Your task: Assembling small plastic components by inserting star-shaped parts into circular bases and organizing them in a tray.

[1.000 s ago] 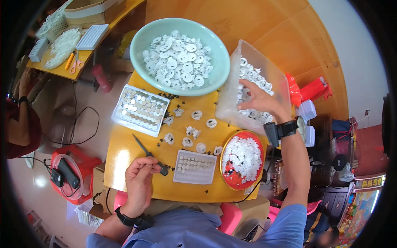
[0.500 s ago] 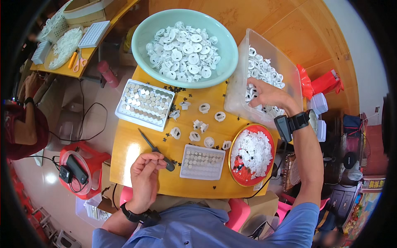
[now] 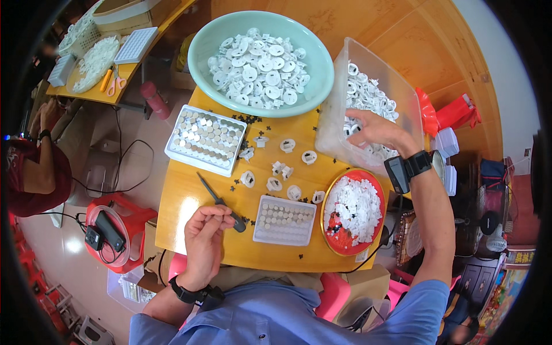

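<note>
My right hand (image 3: 376, 130) reaches over the rim into the clear plastic bin (image 3: 329, 129) at the right, thumb and forefinger apart above white plastic parts (image 3: 368, 87); I see nothing held. My left hand (image 3: 204, 238) is raised near the front left of the table, fingertips pinched together; whatever they hold is too small to make out. Next to it lies a screwdriver (image 3: 237, 221) with a dark handle. Several round white parts (image 3: 287, 145) with clips sit scattered mid-table. A white tray (image 3: 284, 237) of small metal discs is in front of them.
A pale green basin (image 3: 195, 69) full of white parts stands at the back. Left of centre is another tray of discs (image 3: 169, 152). A red plate (image 3: 340, 248) holds small white pieces. Tiny black pieces (image 3: 247, 119) dot the yellow table (image 3: 178, 198). Another person (image 3: 43, 155) sits far left.
The whole view has shifted slightly. In the bin, my right hand's thumb and forefinger have spread a little. My left hand keeps its pinch.
</note>
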{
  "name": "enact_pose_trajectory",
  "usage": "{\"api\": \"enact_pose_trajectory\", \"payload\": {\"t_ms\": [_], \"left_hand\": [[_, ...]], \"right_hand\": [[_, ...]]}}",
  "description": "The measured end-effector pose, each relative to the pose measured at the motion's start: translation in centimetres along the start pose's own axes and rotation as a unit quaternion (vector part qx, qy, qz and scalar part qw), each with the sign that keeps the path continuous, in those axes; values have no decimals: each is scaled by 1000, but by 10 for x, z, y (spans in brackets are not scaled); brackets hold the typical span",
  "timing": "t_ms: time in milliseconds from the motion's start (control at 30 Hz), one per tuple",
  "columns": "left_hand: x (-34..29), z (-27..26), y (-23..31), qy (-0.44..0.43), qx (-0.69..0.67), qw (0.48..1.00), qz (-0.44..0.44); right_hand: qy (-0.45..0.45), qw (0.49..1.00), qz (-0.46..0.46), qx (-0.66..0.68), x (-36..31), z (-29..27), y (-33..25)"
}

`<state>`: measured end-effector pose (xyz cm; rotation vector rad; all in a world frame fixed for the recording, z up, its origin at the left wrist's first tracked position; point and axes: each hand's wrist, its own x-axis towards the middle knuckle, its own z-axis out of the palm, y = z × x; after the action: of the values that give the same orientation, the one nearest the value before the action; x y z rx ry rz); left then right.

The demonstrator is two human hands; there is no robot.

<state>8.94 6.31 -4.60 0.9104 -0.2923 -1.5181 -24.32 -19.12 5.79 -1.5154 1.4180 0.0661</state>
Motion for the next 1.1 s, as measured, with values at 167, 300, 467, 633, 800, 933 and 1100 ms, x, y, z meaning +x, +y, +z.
{"api": "enact_pose_trajectory", "payload": {"t_ms": [167, 300, 467, 633, 800, 933, 1100], "left_hand": [[1, 2, 0, 6, 11, 1000, -3], [2, 0, -1, -5, 3, 1000, 3], [2, -1, -2, -3, 4, 1000, 6], [2, 1, -2, -3, 13, 1000, 9], [1, 1, -2, -7, 18, 1000, 13], [1, -1, -3, -4, 17, 1000, 18], [1, -1, -2, -4, 13, 1000, 4]], "right_hand": [[33, 999, 7, -26, 3, -5, 4], [25, 997, 21, -67, -9, -5, -12], [165, 986, -7, 12, -27, -10, -15], [170, 983, -30, 62, -50, -23, -23], [86, 983, -153, 49, -93, -10, -81], [-1, 980, -198, 13, -98, 30, -108], [-37, 919, -340, -197, -64, 97, -95]]}}
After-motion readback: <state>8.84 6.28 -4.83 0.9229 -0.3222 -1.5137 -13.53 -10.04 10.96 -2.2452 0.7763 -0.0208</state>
